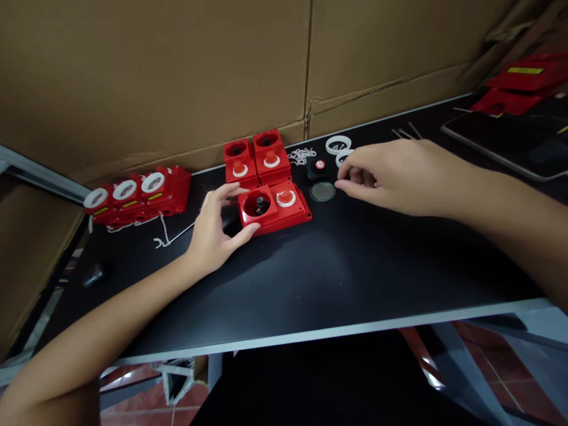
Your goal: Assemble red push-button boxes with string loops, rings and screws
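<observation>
My left hand point(217, 225) steadies a red plastic box point(288, 222) at its left end, thumb along the front side and fingers toward the back. The box has a round opening with a black part inside and a red knob ringed in white. My right hand point(377, 177) has its fingers bent and pinched just right of a clear round disc point(322, 191); whatever they may hold is hidden. Close by are a small black block point(316, 171) with a red-and-white top, a white ring point(338, 145) around small screws, and a second white ring partly behind the fingers.
Two similar red boxes point(270, 168) stand behind, beside a heap of white cord point(302, 156). Left are red units point(171, 195) with white rings and a thin rod point(181, 232). A dark tablet-like slab point(501, 139) lies right. Cardboard point(199, 71) backs the black table point(284, 296).
</observation>
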Demonstrator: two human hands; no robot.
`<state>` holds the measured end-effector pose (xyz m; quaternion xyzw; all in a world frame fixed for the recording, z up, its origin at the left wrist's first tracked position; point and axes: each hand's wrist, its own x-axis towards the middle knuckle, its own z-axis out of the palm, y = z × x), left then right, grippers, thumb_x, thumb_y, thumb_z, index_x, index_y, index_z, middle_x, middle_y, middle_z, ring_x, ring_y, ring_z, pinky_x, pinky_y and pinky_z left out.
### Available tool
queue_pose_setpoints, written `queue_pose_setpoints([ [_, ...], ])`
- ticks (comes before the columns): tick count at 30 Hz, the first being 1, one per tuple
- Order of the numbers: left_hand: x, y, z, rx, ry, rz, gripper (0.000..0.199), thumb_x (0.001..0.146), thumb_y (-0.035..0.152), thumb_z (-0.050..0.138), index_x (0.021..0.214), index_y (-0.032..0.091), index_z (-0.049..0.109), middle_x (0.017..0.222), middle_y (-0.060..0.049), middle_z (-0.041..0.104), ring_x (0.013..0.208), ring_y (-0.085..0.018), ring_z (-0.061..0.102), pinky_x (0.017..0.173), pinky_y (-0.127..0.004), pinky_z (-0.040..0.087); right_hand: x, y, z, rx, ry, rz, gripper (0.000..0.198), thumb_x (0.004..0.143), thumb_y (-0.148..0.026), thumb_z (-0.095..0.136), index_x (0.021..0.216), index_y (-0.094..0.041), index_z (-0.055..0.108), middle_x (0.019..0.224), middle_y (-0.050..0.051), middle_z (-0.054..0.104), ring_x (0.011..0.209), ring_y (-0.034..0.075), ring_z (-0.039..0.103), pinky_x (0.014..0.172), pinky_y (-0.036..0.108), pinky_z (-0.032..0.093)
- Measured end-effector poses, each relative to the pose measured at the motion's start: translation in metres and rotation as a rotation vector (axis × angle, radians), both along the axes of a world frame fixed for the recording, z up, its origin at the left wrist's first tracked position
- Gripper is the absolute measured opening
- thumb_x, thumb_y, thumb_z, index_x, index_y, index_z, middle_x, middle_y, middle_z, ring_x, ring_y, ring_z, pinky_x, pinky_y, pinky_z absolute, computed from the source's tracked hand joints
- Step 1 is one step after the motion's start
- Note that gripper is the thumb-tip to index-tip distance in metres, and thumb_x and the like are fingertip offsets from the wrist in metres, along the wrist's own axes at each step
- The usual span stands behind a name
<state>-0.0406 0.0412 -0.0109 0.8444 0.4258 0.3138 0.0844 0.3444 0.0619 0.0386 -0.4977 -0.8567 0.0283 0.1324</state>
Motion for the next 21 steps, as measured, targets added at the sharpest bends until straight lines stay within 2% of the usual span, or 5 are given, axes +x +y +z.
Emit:
queue_pose_setpoints([
  [6,0.001,-0.001,-0.003,-0.058,0.079,-0.071,0.084,0.1,0.055,0.08,0.165,0.018,0.042,0.165,-0.023,0.064,0.15,-0.039,0.07,0.129,-0.058,0.061,-0.008,-0.006,-0.006,-0.052,0.008,0.078,0.028,0.108,-0.045,0.059,0.104,-0.026,0.079,0.086,0.004,0.079,0.071,0.022,0.069,0.066,0.036,0.044],
  [11,0.0,0.0,-0.003,-0.066,0.077,-0.096,0.079,0.103,0.052,0.076,0.165,0.016,0.042,0.163,-0.024,0.065,0.148,-0.038,0.071,0.128,-0.058,0.062,-0.017,-0.012,-0.019,0.054,-0.014,0.298,0.038,0.112,-0.032,0.05,0.126,-0.022,0.084,0.109,0.009,0.085,0.086,0.022,0.076,0.077,0.035,0.05],
  [15,0.001,0.001,-0.002,-0.075,0.091,-0.091,0.079,0.103,0.056,0.077,0.164,0.018,0.044,0.162,-0.022,0.065,0.149,-0.039,0.071,0.129,-0.059,0.06,-0.021,-0.014,-0.031,0.115,-0.045,0.44,0.041,0.114,-0.026,0.046,0.131,-0.018,0.083,0.108,0.009,0.083,0.083,0.019,0.074,0.072,0.031,0.048],
  [21,0.003,0.001,0.001,-0.08,0.1,-0.076,0.076,0.104,0.06,0.074,0.162,0.019,0.046,0.158,-0.019,0.068,0.145,-0.038,0.072,0.127,-0.057,0.061,-0.023,-0.017,-0.032,0.176,-0.077,0.489,0.039,0.116,-0.025,0.046,0.129,-0.017,0.082,0.106,0.008,0.082,0.079,0.017,0.073,0.067,0.03,0.045],
])
